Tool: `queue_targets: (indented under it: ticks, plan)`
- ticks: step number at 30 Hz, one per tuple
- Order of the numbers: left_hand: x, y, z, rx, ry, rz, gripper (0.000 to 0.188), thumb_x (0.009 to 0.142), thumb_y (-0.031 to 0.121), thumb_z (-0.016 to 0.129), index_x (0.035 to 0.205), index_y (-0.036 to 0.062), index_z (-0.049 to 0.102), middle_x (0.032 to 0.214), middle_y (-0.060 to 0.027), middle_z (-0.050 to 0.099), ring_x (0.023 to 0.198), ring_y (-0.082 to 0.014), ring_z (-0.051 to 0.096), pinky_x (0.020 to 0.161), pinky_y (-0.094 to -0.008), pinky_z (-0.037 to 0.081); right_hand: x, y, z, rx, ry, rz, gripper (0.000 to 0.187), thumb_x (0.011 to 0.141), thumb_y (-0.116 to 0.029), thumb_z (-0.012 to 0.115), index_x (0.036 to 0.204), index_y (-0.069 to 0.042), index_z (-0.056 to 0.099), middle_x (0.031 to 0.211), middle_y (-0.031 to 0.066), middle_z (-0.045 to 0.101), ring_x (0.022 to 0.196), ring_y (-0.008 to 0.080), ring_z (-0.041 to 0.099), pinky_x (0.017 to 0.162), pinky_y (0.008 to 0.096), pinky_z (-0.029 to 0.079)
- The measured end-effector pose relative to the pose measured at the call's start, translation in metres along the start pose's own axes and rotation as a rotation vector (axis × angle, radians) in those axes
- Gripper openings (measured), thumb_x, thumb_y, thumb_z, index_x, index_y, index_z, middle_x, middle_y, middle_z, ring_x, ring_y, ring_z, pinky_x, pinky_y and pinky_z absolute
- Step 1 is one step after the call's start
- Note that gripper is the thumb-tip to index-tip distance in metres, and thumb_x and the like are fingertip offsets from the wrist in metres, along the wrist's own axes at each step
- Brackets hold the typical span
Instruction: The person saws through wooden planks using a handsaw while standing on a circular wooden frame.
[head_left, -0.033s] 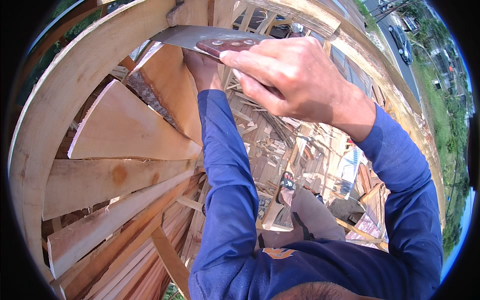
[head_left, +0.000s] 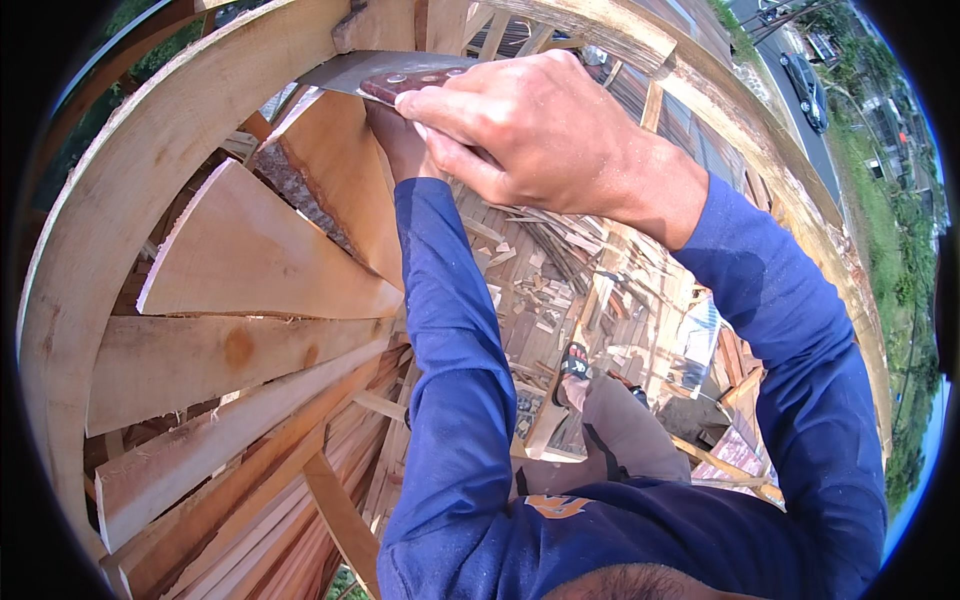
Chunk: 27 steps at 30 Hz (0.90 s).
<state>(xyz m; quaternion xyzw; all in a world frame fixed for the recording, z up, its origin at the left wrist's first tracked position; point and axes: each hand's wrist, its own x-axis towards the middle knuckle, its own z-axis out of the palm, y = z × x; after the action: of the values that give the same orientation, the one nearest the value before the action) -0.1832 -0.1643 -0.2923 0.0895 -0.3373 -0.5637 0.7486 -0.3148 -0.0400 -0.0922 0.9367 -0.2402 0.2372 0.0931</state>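
Note:
My right hand (head_left: 545,130) is closed around the dark reddish handle (head_left: 405,85) of a handsaw. The saw's grey blade (head_left: 345,70) reaches left toward the upper end of a wooden board (head_left: 340,165) with a rough bark edge. Beneath the saw, my left hand (head_left: 395,140) is up against the right side of that board. Its fingers are hidden by the saw and the wood. A second, wedge-shaped pale board (head_left: 255,255) stands beside the first.
A long curved-looking timber beam (head_left: 110,165) runs along the left past several upright boards (head_left: 235,355). Far below, scrap wood (head_left: 545,300) litters a plank floor. Another beam (head_left: 790,180) edges the right side, with a road and a dark car (head_left: 803,90) beyond.
My right hand and the saw handle have shifted left and slightly up, nearer my left wrist. My left arm and the boards look the same.

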Motion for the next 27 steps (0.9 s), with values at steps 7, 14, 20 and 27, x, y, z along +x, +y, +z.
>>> queue_targets:
  ticks: [7,14,20,27]
  plan:
    - [0.030,-0.006,-0.069,-0.404,0.407,0.100,0.042,0.104,0.043,0.047,0.124,0.0074,0.057,0.122,-0.0090,0.062,0.114,-0.0241,0.059,0.100,-0.0410,0.048,-0.069,-0.050,-0.068,-0.103,-0.093,-0.031,0.052,0.058,-0.004,0.071,0.110,0.002,0.069,0.061,-0.0003,0.055,0.054,0.0146,0.058,0.049,0.0308,0.050]
    - [0.009,-0.049,-0.063,0.072,-0.057,0.272,0.041,0.106,0.040,0.040,0.131,0.0099,0.050,0.123,-0.0109,0.060,0.112,-0.0258,0.059,0.100,-0.0390,0.047,0.022,-0.003,0.020,-0.064,-0.078,-0.014,0.027,0.086,-0.019,0.066,0.108,-0.004,0.067,0.083,0.0100,0.068,0.074,0.0285,0.067,0.063,0.0391,0.054]
    - [0.027,0.012,-0.066,-0.032,0.358,0.160,0.041,0.105,0.036,0.045,0.131,0.0054,0.050,0.120,-0.0115,0.062,0.110,-0.0236,0.061,0.099,-0.0383,0.049,-0.048,-0.042,-0.058,-0.104,-0.106,0.009,0.022,0.080,-0.010,0.068,0.102,-0.008,0.067,0.074,0.0049,0.065,0.066,0.0216,0.067,0.056,0.0371,0.054]
    - [0.025,-0.030,-0.052,-0.035,0.176,0.030,0.048,0.105,0.044,0.043,0.131,0.0047,0.050,0.127,-0.0139,0.059,0.117,-0.0264,0.057,0.104,-0.0428,0.045,0.026,0.003,0.045,0.024,0.029,-0.005,0.016,0.090,-0.021,0.060,0.087,-0.005,0.057,0.076,0.0121,0.066,0.074,0.0329,0.069,0.063,0.0451,0.056]
